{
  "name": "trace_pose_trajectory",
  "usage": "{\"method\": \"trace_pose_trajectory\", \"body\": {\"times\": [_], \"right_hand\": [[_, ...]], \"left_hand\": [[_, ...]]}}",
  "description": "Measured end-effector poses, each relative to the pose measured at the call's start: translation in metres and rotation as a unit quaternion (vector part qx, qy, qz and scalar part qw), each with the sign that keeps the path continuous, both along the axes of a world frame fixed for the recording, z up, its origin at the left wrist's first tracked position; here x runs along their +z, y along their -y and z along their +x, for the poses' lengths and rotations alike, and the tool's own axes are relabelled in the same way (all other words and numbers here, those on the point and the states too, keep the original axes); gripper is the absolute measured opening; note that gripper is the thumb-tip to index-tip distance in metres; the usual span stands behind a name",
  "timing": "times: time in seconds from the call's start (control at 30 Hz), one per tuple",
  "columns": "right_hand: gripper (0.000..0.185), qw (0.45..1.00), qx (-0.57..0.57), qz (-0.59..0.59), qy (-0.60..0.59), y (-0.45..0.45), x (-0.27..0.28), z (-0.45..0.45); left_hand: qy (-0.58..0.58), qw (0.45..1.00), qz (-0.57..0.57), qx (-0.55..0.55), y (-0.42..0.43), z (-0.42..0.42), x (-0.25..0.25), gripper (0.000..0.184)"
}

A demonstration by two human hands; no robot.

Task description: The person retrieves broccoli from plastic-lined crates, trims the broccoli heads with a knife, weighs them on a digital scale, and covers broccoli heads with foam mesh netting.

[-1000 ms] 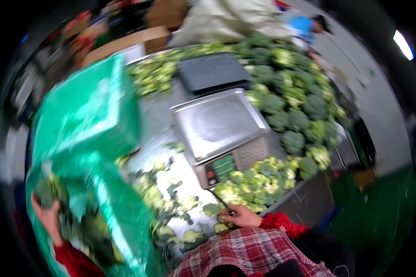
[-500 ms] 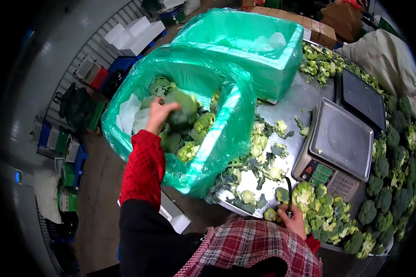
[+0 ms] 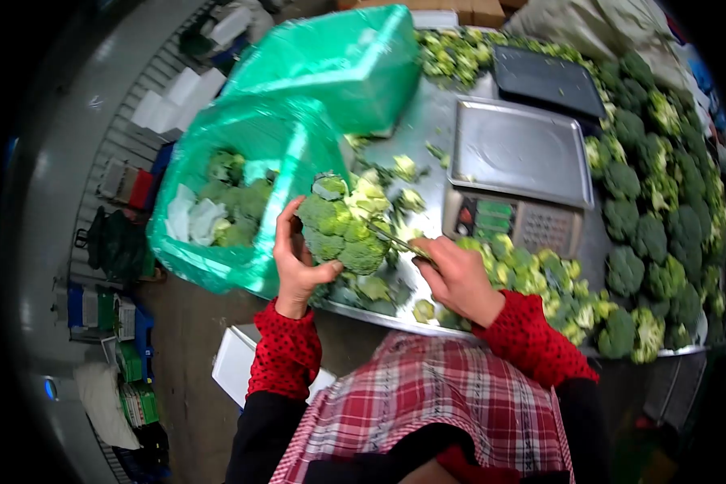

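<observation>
In front of my apron, my left hand grips a broccoli head from its left side, with the pale stem side turned to the right. My right hand is closed round a thin knife, whose blade reaches the stem side of the broccoli. Behind the left hand, a box lined with green plastic holds several broccoli heads and some white paper. Trimmed stems and leaves lie on the metal table just beyond the held broccoli.
A scale with a metal tray stands on the table, a dark flat scale behind it. Broccoli heads are piled at the right, cut stems nearer me. Another green-lined box stands at the back left.
My left hand has come out of the green-lined box with a broccoli head and moved over in front of me. My right hand has raised the knife to it. The camera view has shifted.
</observation>
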State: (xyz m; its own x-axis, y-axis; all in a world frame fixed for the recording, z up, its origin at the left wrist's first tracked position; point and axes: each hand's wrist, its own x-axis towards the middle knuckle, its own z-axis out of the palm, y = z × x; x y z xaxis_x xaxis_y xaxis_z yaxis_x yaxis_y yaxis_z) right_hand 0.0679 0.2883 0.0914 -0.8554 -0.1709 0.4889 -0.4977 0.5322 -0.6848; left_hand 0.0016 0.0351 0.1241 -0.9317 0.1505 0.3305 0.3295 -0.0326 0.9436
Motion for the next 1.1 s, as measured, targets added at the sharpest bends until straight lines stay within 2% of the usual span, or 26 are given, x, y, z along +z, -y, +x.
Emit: {"method": "trace_pose_trajectory", "body": {"times": [0.1, 0.2, 0.33, 0.4, 0.47, 0.57, 0.63, 0.73, 0.77, 0.83, 0.97, 1.07, 1.1], "right_hand": [[0.028, 0.997, 0.009, 0.056, 0.057, -0.012, -0.033, 0.024], [0.029, 0.992, 0.025, 0.08, 0.093, -0.023, -0.049, 0.047], [0.03, 0.989, 0.05, 0.096, 0.106, -0.036, -0.037, 0.053], [0.031, 0.993, 0.046, 0.072, 0.087, -0.034, -0.04, 0.056], [0.031, 0.989, 0.061, 0.109, 0.078, -0.031, -0.037, 0.061], [0.024, 0.99, 0.075, 0.1, 0.071, -0.028, -0.044, 0.062], [0.022, 0.987, 0.084, 0.109, 0.082, -0.026, -0.045, 0.063], [0.022, 0.977, 0.067, 0.166, 0.113, -0.024, -0.047, 0.058], [0.019, 0.966, 0.074, 0.194, 0.156, -0.021, -0.048, 0.052], [0.017, 0.944, 0.095, 0.218, 0.227, -0.013, -0.051, 0.042], [0.019, 0.954, 0.098, 0.14, 0.247, 0.006, -0.072, 0.031], [0.026, 0.945, 0.101, 0.235, 0.202, 0.007, -0.076, 0.025], [0.026, 0.945, 0.099, 0.244, 0.193, 0.008, -0.081, 0.022]], "left_hand": [[0.025, 1.0, 0.013, -0.003, -0.028, 0.035, -0.043, 0.1], [0.058, 0.998, 0.014, -0.006, -0.035, 0.06, -0.062, 0.101], [0.041, 0.999, 0.007, -0.011, -0.033, 0.076, -0.063, 0.103], [0.072, 0.996, 0.051, 0.006, -0.036, 0.084, -0.056, 0.105], [0.07, 0.996, 0.057, 0.014, -0.035, 0.088, -0.057, 0.107], [0.035, 0.998, 0.038, 0.03, -0.036, 0.09, -0.054, 0.106], [0.003, 0.999, -0.027, 0.032, -0.032, 0.091, -0.058, 0.103], [0.038, 0.998, -0.026, 0.051, -0.034, 0.094, -0.064, 0.1], [0.003, 0.995, -0.074, 0.063, -0.032, 0.094, -0.072, 0.097], [0.024, 0.994, -0.075, 0.076, -0.031, 0.094, -0.081, 0.097], [0.062, 0.985, -0.112, 0.111, -0.016, 0.096, -0.1, 0.093], [0.052, 0.969, -0.209, 0.121, -0.005, 0.095, -0.101, 0.09], [0.056, 0.97, -0.204, 0.116, 0.001, 0.09, -0.101, 0.089]]}}
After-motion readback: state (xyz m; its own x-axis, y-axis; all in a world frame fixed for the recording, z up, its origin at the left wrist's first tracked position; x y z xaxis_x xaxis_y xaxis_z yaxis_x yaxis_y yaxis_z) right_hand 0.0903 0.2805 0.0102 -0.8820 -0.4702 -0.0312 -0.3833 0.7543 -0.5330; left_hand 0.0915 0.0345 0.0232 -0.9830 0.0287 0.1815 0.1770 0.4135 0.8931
